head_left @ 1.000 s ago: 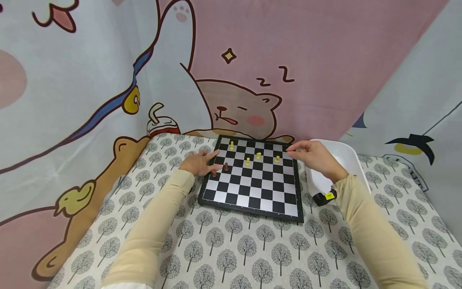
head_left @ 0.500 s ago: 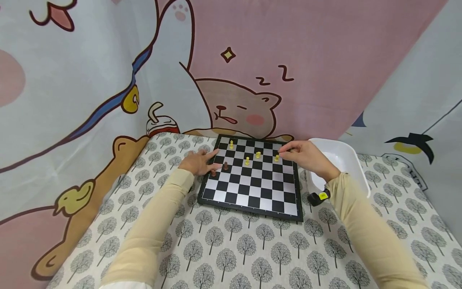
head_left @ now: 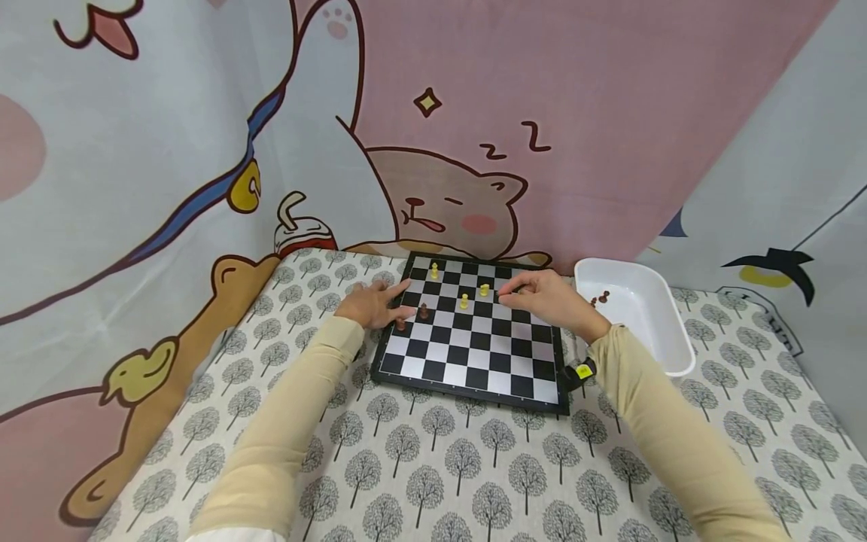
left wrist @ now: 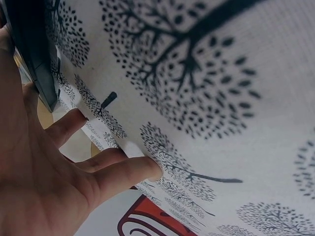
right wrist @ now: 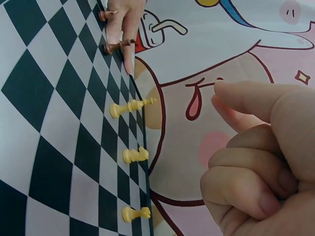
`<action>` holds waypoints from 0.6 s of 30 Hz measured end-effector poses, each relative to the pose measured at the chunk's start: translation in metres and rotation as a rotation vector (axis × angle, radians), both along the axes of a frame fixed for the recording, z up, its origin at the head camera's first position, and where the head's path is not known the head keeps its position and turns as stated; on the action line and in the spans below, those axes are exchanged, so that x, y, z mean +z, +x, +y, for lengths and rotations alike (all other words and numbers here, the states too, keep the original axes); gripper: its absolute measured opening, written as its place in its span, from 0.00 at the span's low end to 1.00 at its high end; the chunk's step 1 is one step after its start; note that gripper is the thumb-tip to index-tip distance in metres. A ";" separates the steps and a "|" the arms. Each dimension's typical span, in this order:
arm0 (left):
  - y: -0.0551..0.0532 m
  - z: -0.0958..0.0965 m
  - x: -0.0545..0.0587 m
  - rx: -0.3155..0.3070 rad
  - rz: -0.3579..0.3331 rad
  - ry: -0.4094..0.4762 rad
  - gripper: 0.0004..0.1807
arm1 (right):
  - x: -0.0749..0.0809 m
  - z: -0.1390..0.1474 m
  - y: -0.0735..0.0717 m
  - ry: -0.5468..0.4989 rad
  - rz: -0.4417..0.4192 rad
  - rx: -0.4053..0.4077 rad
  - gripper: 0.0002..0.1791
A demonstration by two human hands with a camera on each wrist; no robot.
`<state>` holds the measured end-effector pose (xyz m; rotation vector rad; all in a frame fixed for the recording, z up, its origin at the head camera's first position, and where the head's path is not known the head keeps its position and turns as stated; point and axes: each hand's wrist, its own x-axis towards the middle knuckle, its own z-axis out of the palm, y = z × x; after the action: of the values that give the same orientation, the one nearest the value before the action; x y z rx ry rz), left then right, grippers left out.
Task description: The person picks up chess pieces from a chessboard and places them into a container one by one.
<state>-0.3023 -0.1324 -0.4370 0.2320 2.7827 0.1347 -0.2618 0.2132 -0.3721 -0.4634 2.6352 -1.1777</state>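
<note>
A black-and-white chessboard (head_left: pixel 474 354) lies on the table. My left hand (head_left: pixel 369 305) rests at its left edge, fingers spread, close to two brown chess pieces, one of them a brown pawn (head_left: pixel 424 310). Above the right half hovers my right hand (head_left: pixel 549 301). In the right wrist view its thumb and index finger (right wrist: pixel 246 98) reach out with tips close together, holding nothing; the other fingers curl in. Near those fingertips stand a yellow knight (right wrist: pixel 135 155), a yellow piece (right wrist: pixel 136 214) and a yellow pawn (head_left: pixel 464 302). Farther back is another yellow piece (head_left: pixel 434 270).
To the right of the board stands a white tray (head_left: pixel 667 331) with small brown pieces (head_left: pixel 605 296) inside. A tree-print cloth (head_left: pixel 433 482) covers the table. A cartoon curtain (head_left: pixel 576 113) hangs behind.
My right hand has moved left from the board's right edge, over its right half. It now hides the rightmost yellow piece in the head view and uncovers the tray's brown pieces. The left hand stays put.
</note>
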 end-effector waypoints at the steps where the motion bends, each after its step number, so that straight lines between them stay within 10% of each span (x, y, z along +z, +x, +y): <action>1: 0.000 0.000 0.000 -0.001 0.002 0.000 0.44 | -0.001 -0.001 0.000 -0.010 -0.009 0.006 0.15; 18: 0.000 0.001 0.000 0.003 0.001 -0.003 0.44 | -0.013 -0.027 0.001 -0.059 -0.029 0.048 0.12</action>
<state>-0.3019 -0.1317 -0.4367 0.2272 2.7841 0.1307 -0.2609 0.1862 -0.3847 -0.5126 2.5565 -1.2405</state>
